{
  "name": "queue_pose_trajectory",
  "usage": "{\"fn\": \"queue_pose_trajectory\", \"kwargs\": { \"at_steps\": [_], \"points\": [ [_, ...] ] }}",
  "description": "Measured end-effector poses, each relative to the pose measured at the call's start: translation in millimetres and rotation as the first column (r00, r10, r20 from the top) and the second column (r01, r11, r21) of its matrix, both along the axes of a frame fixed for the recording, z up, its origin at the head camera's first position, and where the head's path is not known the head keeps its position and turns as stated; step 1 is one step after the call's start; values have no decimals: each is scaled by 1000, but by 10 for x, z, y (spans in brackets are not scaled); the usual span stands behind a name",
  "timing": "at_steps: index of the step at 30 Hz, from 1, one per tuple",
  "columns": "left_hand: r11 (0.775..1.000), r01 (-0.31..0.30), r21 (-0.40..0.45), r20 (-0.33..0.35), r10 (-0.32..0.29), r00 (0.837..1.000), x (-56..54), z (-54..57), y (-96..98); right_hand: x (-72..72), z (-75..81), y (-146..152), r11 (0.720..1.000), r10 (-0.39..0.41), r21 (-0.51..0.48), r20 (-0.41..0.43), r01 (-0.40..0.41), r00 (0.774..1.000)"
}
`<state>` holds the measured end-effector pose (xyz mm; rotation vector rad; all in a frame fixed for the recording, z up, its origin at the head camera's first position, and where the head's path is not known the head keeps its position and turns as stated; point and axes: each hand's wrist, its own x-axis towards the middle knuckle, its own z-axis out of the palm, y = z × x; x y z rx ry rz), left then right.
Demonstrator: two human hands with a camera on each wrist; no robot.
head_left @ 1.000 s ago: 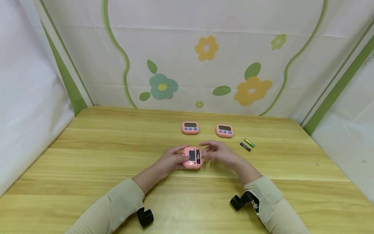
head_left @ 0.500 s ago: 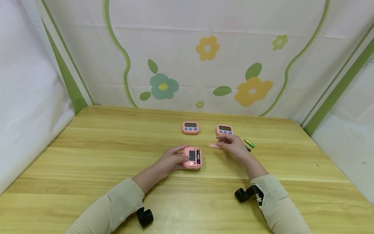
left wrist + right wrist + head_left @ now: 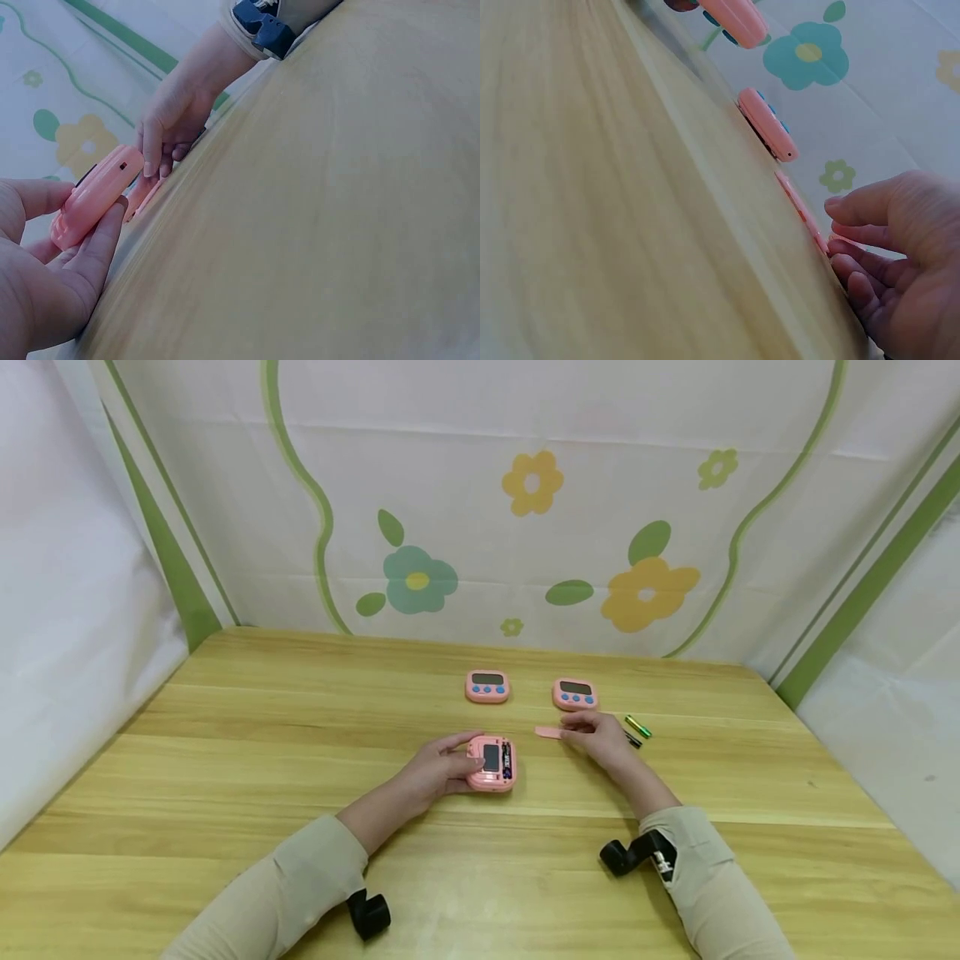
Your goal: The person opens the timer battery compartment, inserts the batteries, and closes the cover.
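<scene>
In the head view, my left hand (image 3: 438,770) grips a pink digital timer (image 3: 504,787) with its back facing up. Dark batteries (image 3: 507,760) show in the uncovered slot along its right side. The left wrist view has my thumb on one face of this timer (image 3: 97,196) and fingers beneath it. A thin pink battery cover (image 3: 548,732) lies on the table to the right. My right hand (image 3: 600,741) is at the cover's right end, fingertips low by the tabletop. In the right wrist view, the thumb stands apart from the cover (image 3: 801,211) while other fingertips reach its near end.
Two more pink timers with blue buttons lie farther back, one on the left (image 3: 487,687) and one on the right (image 3: 575,694). A green-gold battery (image 3: 638,726) and a partly hidden black battery (image 3: 633,740) lie beside my right hand. A flowered cloth (image 3: 450,485) hangs behind the table.
My right hand has moved away from the held timer, to the right and back, and the pink cover now lies there on the table. The left hand has kept its grip.
</scene>
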<state>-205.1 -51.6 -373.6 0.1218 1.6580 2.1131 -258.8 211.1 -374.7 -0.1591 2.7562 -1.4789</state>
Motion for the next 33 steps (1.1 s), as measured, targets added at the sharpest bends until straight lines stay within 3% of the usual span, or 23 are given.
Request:
{"fn": "queue_pose_trajectory", "kwargs": {
  "at_steps": [20, 33],
  "points": [
    [1000, -2, 17, 17, 2, 1000, -15, 3, -37, -42, -44, -50, 988, 44, 155, -109, -26, 993],
    [1000, -15, 12, 22, 15, 1000, 9, 29, -26, -33, -44, -87, 984, 30, 180, -96, -12, 995]
  ]
}}
